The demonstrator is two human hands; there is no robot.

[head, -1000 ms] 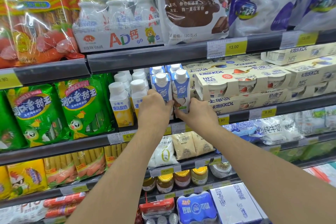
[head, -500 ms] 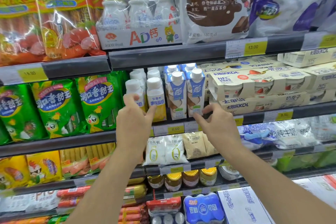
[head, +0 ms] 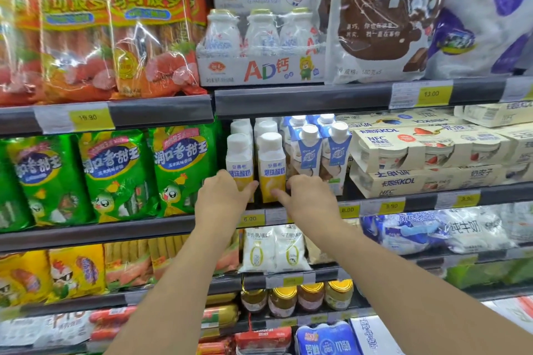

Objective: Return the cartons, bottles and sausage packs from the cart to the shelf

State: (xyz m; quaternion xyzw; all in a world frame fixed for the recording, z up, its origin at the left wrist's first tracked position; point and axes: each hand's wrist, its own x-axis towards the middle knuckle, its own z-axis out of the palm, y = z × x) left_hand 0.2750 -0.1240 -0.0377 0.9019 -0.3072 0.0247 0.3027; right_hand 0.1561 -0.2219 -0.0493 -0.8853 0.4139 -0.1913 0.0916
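From the head camera, both bare arms reach forward to the middle shelf (head: 288, 217) of a chilled supermarket display. The left hand (head: 223, 200) presses against the lower left side of a yellow-and-white bottle (head: 271, 166), its thumb laid along the gap between that bottle and its twin, the neighbouring bottle (head: 239, 157), just to the left. The right hand (head: 310, 199) meets the same bottle from the right, forefinger stretched onto the yellow base of the label. So the two hands bracket the front bottle between them, fingers loosely curled rather than spread (whether either truly grips it or only steadies it, I cannot tell). The bottle stands upright at the front edge of the shelf, with more white caps lined up behind it.

Just right of it stand the blue-and-white cartons (head: 320, 153), upright and touching one another, and beyond them the stacked cream yogurt boxes (head: 427, 161). Left of the bottles hang green sausage packs (head: 181, 170); orange sausage packs (head: 150, 29) fill the shelf above. A yellow price tag (head: 250, 218) sits on the rail beneath the left hand.
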